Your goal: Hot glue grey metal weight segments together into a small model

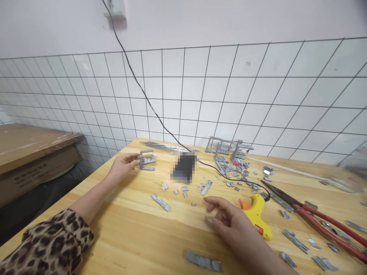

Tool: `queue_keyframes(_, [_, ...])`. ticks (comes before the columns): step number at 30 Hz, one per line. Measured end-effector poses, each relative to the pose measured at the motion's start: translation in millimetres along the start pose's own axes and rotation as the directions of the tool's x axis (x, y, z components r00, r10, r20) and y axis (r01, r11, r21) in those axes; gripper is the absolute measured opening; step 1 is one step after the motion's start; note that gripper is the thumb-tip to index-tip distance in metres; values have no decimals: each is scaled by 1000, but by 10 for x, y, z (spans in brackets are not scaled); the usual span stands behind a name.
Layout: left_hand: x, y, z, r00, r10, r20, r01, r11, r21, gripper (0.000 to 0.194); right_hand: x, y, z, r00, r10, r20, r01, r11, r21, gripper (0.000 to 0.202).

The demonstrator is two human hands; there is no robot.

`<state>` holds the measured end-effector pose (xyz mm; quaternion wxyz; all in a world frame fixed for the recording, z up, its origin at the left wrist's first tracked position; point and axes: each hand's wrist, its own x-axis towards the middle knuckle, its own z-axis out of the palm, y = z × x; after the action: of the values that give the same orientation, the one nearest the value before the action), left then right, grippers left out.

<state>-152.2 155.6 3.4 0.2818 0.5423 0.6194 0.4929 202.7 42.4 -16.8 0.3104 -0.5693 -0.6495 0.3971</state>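
My left hand [129, 162] pinches the left side of a small grey metal frame [147, 161] at the table's far left; its thumb and fingers are closed on it. Over the middle of the table, my right hand [225, 217] has thumb and index finger apart, with nothing between them. Just beyond those fingertips lies a tiny bent metal bit [194, 204]. A flat grey metal strip [161, 202] rests between the two hands, and another strip [203, 261] lies near the front edge. Beside my right hand is a yellow hot glue gun [258, 215], partly hidden by it.
Red-handled long-nose pliers [301, 208] lie at right among several metal scraps. Grey metal assemblies [229, 151] and a bundle of thin rods [169, 146] sit near the tiled wall. A black cord [151, 109] hangs down across the table. One dark item [185, 168] is pixelated.
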Motion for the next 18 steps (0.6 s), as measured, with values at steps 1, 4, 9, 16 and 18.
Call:
queue_keyframes(1, [1, -8, 4, 1000, 1, -2, -1, 1000, -2, 21, 2, 0, 0, 1000, -3, -6, 3, 1000, -2, 40])
queue_keyframes(4, [-6, -22, 14, 1000, -2, -8, 2, 1000, -2, 21, 7, 2, 1, 1000, -13, -6, 13, 1000, 3, 41])
queue_keyframes(9, [-23, -36, 7, 999, -23, -24, 23, 1000, 6, 21, 6, 1, 6, 999, -13, -33, 13, 1000, 8, 40])
queue_keyframes(16, [-33, -29, 32, 999, -48, -17, 48, 999, 18, 20, 0, 7, 15, 1000, -5, -30, 5, 1000, 16, 37])
queue_keyframes(18, [-37, -28, 47, 999, -41, -20, 42, 999, 24, 21, 0, 11, 12, 1000, 2, -5, -2, 1000, -8, 37])
